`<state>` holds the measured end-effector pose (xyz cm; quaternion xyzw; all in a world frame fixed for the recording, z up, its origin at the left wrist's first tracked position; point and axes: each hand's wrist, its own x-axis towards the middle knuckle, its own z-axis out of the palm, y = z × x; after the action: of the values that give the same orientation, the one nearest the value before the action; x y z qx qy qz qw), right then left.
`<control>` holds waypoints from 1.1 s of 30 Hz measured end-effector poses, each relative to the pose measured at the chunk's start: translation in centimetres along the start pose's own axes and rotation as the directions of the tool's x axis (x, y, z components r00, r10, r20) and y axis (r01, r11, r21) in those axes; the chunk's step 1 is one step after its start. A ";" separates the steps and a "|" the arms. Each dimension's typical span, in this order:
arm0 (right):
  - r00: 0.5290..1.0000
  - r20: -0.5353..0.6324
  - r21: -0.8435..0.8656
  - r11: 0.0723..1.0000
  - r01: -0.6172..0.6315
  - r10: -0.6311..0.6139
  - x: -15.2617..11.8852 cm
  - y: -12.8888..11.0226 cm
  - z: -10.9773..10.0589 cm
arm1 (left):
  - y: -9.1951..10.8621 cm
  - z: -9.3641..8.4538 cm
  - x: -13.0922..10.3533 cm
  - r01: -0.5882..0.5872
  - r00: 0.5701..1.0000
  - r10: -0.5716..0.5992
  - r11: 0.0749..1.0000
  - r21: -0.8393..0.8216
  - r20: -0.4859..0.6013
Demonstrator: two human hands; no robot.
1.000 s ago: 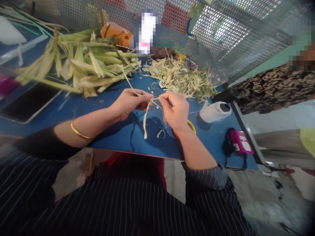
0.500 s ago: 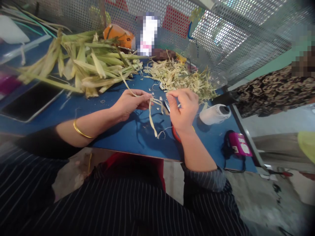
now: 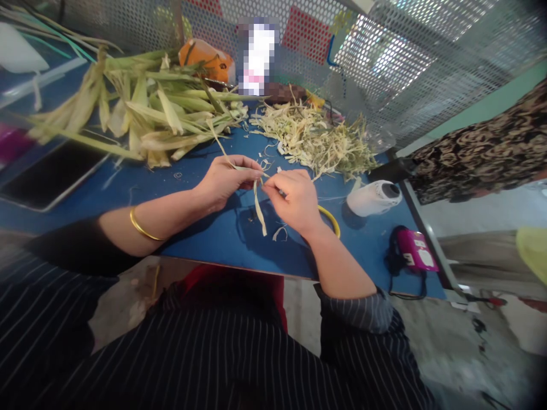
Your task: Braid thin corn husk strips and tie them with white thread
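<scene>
A narrow pale strip of corn husk [image 3: 258, 212] is pinched between the thumb and fingers of my left hand [image 3: 224, 182]. One end hangs below the fingertips and the other sticks up behind the hand. Right beside those fingertips, my right hand [image 3: 294, 199] is closed in a pinch at the strip; the exact grip is partly hidden. Under my right wrist lie scissors, of which a yellow handle loop [image 3: 332, 221] shows. A fine white thread runs toward my right hand from the side of a white thread spool [image 3: 370, 199].
Whole corn husks [image 3: 141, 114] are heaped at the back left, with shredded husk [image 3: 316, 136] at the back right. A dark phone [image 3: 51, 173] lies at left. A magenta box [image 3: 419, 250] sits near the right edge of the blue table [image 3: 205, 242]. Another person's patterned sleeve [image 3: 474, 148] shows at right.
My right hand has moved left and closed at the strip beside my left fingertips. The strip's hanging end has shifted slightly left. My left hand has hardly moved.
</scene>
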<state>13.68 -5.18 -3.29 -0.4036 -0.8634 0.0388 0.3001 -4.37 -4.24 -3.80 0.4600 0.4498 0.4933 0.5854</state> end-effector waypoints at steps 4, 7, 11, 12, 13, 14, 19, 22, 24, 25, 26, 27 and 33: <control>0.971 -0.169 0.144 0.979 -0.145 0.169 0.1 0.2 -0.2 | 0.3 -0.1 -0.1 0.050 0.997 -0.048 0.998 -0.031 0.057; 0.964 -0.161 0.198 0.964 -0.180 0.213 0.2 0.8 -0.2 | 0.6 0.0 -0.2 0.059 0.995 -0.057 0.998 -0.018 0.084; 0.971 0.028 0.258 0.937 -0.235 0.236 0.3 1.2 -0.1 | 0.6 0.1 -0.3 0.084 0.994 -0.081 0.996 -0.036 0.071; 0.971 0.016 0.250 0.939 -0.237 0.240 0.3 1.2 -0.1 | 0.6 0.1 -0.3 0.085 0.994 -0.083 0.996 -0.033 0.069; 0.972 -0.013 0.235 0.945 -0.225 0.235 0.3 1.1 -0.2 | 0.7 0.2 -0.4 0.086 0.994 -0.084 0.996 -0.024 0.073; 0.975 -0.049 0.215 0.955 -0.203 0.218 0.3 1.0 -0.3 | 0.7 0.2 -0.4 0.089 0.992 -0.088 0.996 -0.009 0.087; 0.985 -0.138 0.039 0.995 -0.095 0.099 0.2 0.6 -0.5 | 1.3 0.3 -0.7 0.144 0.967 -0.165 0.982 0.119 0.192; 0.989 -0.133 -0.029 0.997 -0.073 0.068 0.1 0.5 0.0 | 1.3 0.2 -0.7 0.162 0.958 -0.196 0.973 0.166 0.208; 0.990 -0.136 -0.074 0.996 -0.048 0.038 0.1 0.4 0.4 | 1.2 0.0 -0.6 0.181 0.948 -0.220 0.967 0.180 0.231; 0.990 -0.140 -0.097 0.995 -0.036 0.022 0.0 0.3 0.5 | 1.1 -0.1 -0.6 0.188 0.942 -0.230 0.965 0.183 0.244; 0.989 -0.145 -0.114 0.993 -0.028 0.011 0.0 0.3 0.6 | 1.0 -0.2 -0.5 0.193 0.937 -0.236 0.964 0.184 0.258; 0.989 -0.149 -0.124 0.992 -0.024 0.005 0.0 0.4 0.7 | 1.0 -0.2 -0.5 0.193 0.933 -0.238 0.964 0.183 0.270; 0.990 -0.114 -0.043 0.995 -0.089 0.083 0.2 1.3 0.8 | 0.8 -0.4 -0.3 0.236 0.926 -0.261 0.964 0.121 0.273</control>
<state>13.99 -4.06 -4.28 -0.4492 -0.8277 0.0083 0.3362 -4.95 -4.39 -3.11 0.4904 0.4359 0.3234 0.6818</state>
